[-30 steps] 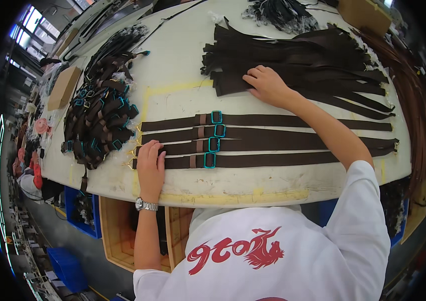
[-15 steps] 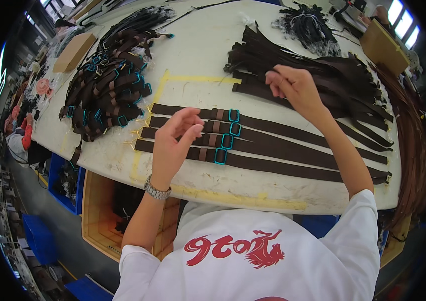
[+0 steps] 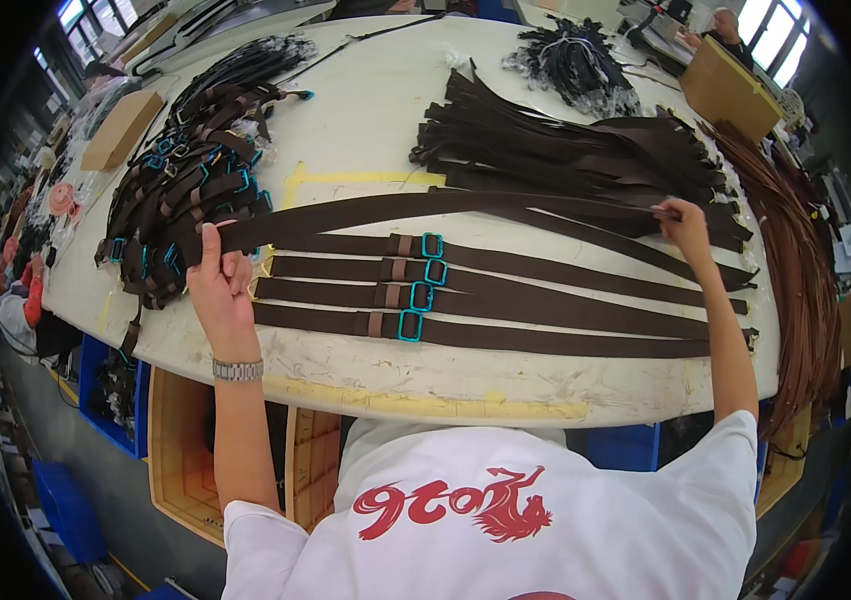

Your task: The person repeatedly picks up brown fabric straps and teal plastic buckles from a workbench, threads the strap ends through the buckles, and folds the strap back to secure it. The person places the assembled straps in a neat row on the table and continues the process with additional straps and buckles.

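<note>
A long dark brown webbing strap (image 3: 375, 208) is stretched across the table between my two hands. Its left end is gripped by my left hand (image 3: 222, 293), thumb raised against it. Near its other end, my right hand (image 3: 687, 228) pinches the strap between curled fingers. Just below lie several similar straps (image 3: 545, 335) side by side, each with a blue-edged buckle (image 3: 410, 325) and a lighter brown loop (image 3: 375, 323). Behind the held strap rests a thick stack of plain dark straps (image 3: 565, 150).
A heap of buckled straps (image 3: 185, 200) sits at the left, near a cardboard box (image 3: 122, 130). Black bundled pieces (image 3: 575, 65) lie at the back. Brown strips (image 3: 795, 300) hang over the right edge. Yellow tape (image 3: 375, 178) marks the tabletop. Wooden bins (image 3: 180, 450) stand below.
My left hand has moved left and my right hand has moved right and down. A strap is now held taut between them; before, no strap showed stretched between the hands.
</note>
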Demonstrator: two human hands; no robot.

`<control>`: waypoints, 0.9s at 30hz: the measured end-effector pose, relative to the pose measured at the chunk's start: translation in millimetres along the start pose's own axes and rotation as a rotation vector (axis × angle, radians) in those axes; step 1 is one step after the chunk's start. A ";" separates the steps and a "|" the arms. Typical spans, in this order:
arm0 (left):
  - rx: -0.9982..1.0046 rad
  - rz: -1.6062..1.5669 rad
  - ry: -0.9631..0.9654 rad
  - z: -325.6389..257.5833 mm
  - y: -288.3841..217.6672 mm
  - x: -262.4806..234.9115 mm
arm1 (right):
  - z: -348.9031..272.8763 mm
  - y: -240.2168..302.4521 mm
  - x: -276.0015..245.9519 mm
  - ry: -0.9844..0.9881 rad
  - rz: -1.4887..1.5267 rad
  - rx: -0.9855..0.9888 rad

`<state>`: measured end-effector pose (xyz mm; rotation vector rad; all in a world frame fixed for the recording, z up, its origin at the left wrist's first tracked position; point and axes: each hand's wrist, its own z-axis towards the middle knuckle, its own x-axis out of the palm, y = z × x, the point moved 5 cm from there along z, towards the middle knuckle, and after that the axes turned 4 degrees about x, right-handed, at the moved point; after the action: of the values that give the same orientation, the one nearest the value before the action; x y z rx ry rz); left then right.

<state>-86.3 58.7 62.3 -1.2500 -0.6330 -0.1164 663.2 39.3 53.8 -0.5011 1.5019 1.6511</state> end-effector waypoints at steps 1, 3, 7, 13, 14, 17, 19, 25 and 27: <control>-0.019 0.086 0.043 -8.4 -4.4 -6.0 | 2.4 -3.5 -11.6 -0.018 0.064 0.086; -0.061 0.117 0.032 -27.3 1.8 -6.6 | -0.6 -15.2 -43.3 -0.080 -0.185 0.075; -0.194 0.036 0.010 -41.0 25.2 -13.3 | -2.4 -53.7 -120.5 -0.352 -0.556 -0.097; -0.301 0.060 0.157 -75.4 44.8 22.2 | 17.3 -111.4 -180.1 -0.404 -0.785 -0.030; -0.321 0.061 0.172 -77.6 45.4 28.5 | 20.0 -128.6 -191.9 -0.422 -0.824 -0.051; -0.343 -0.085 0.259 -84.3 54.3 34.9 | 17.9 -178.4 -319.6 -0.114 -1.031 0.245; -0.383 -0.019 0.281 -101.5 41.1 48.7 | 22.5 -190.2 -263.7 0.335 -1.074 0.577; -0.536 0.079 0.607 -150.7 34.9 110.9 | -54.3 232.7 40.8 0.669 0.266 -0.291; -0.504 0.123 0.661 -156.2 35.6 120.1 | -98.9 306.4 121.4 0.984 0.493 -0.350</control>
<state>87.4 -40.9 66.4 -1.6152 0.0603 -0.5880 330.3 0.0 131.4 -1.3662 2.1450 2.2199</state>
